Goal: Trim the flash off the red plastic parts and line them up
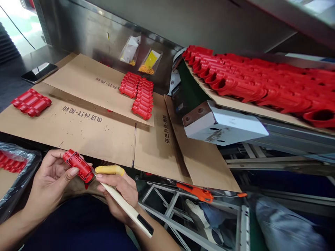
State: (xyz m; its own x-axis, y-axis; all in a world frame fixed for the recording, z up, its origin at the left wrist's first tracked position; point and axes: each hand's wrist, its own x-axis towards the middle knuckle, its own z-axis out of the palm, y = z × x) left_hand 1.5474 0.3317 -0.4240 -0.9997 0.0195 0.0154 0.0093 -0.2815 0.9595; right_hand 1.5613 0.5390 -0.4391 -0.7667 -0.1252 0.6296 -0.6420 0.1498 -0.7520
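Note:
My left hand [49,181] grips a red plastic cylindrical part [80,165], thumb on its near side and fingers behind it. Its shell has raised ribs and thin dark outlines. In my right hand [120,190] is a knife [128,209] with a long cream handle and a black butt end. The thin tip of the knife meets the lower right end of the red part; most of the blade is hidden by my fingers. A yellow finger cot [110,169] covers my right index finger.
Red parts lie in groups on cardboard sheets [117,146], and many more fill a raised conveyor [235,101] at right. A phone [39,72] rests at far left. Plastic lines a box [34,164] beside my left arm. An orange-handled tool [196,191] lies at the bench edge.

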